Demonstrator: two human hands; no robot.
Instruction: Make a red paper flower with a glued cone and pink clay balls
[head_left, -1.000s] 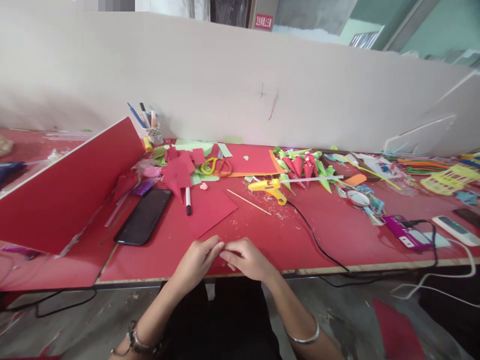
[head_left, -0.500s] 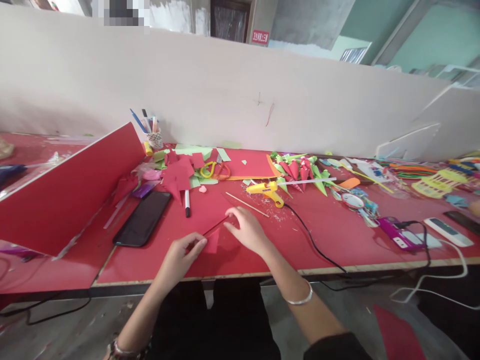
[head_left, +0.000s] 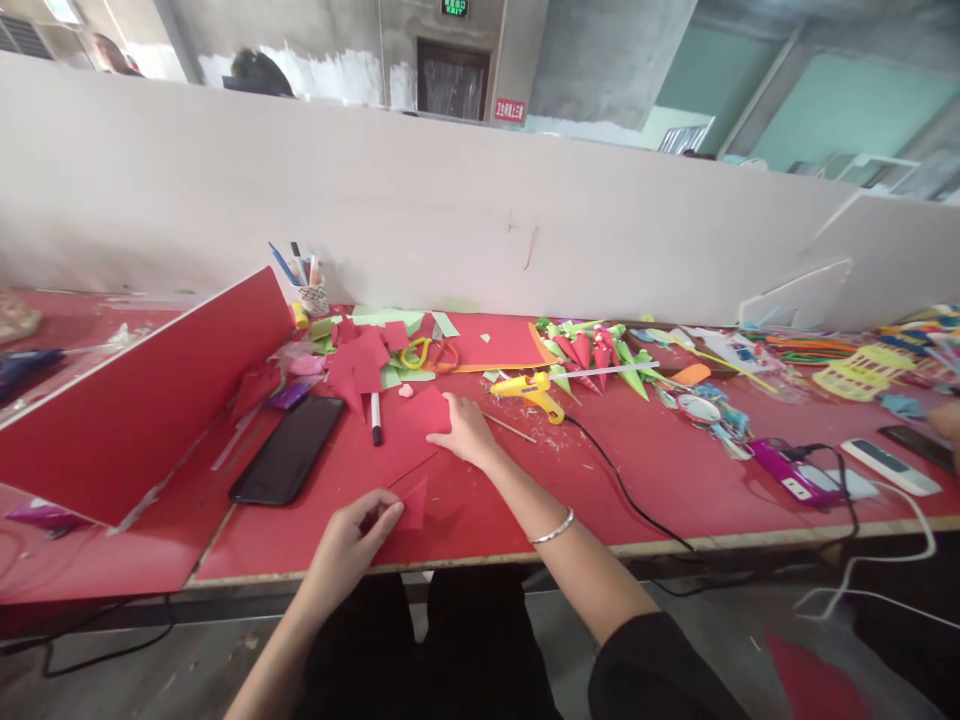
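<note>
My left hand (head_left: 360, 530) is at the front of the red table, thumb and fingers pinched on a small piece of red paper (head_left: 414, 505). Farther forward, my right hand (head_left: 469, 435) rests at the right side of a larger red paper sheet (head_left: 409, 435), its thumb and fingers apart. A black-capped marker (head_left: 376, 420) lies along the sheet's left side. Just right of my right hand is a thin wooden stick (head_left: 511, 428), partly hidden by the hand. A yellow glue gun (head_left: 532, 392) with a clear glue stick lies beyond it.
A black phone (head_left: 289, 450) and a standing red board (head_left: 150, 400) are on the left. Red and green paper pieces (head_left: 360, 360), scissors (head_left: 427, 353) and folded paper cones (head_left: 600, 355) lie at the back. A purple power strip (head_left: 795, 470) with cables sits right.
My hands, together a second ago, have separated. The right moved forward onto the larger red sheet; the left stayed near the front edge with the small red paper. The view tilted up.
</note>
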